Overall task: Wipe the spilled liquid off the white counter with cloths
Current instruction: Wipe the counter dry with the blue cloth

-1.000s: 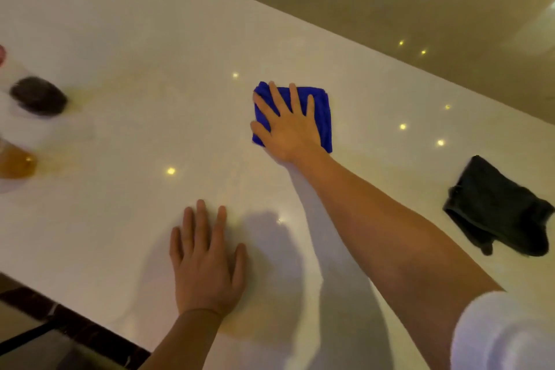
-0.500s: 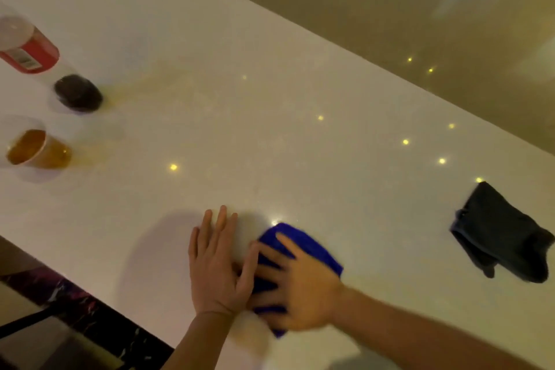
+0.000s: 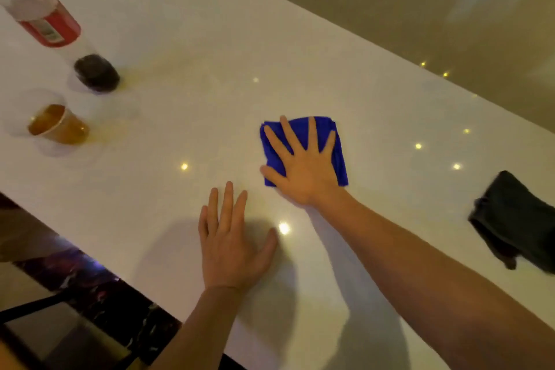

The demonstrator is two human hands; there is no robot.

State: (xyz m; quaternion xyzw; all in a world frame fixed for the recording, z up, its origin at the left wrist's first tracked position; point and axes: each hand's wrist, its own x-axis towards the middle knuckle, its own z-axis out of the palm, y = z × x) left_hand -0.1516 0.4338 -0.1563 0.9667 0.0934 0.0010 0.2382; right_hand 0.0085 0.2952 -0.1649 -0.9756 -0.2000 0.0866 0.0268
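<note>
The right hand point(image 3: 303, 170) presses flat, fingers spread, on the folded blue cloth point(image 3: 303, 149) at mid-counter, while the left hand point(image 3: 231, 245) rests open on the white counter point(image 3: 210, 69) (dark cloth point(image 3: 519, 222) lies far right).

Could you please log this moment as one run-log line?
right hand flat on blue cloth | left hand flat on counter | black cloth unused

A glossy beige floor point(image 3: 390, 9) lies beyond the worktop's far edge, mirroring small ceiling lights. Dark marbled panelling point(image 3: 99, 288) runs below the near edge.
</note>
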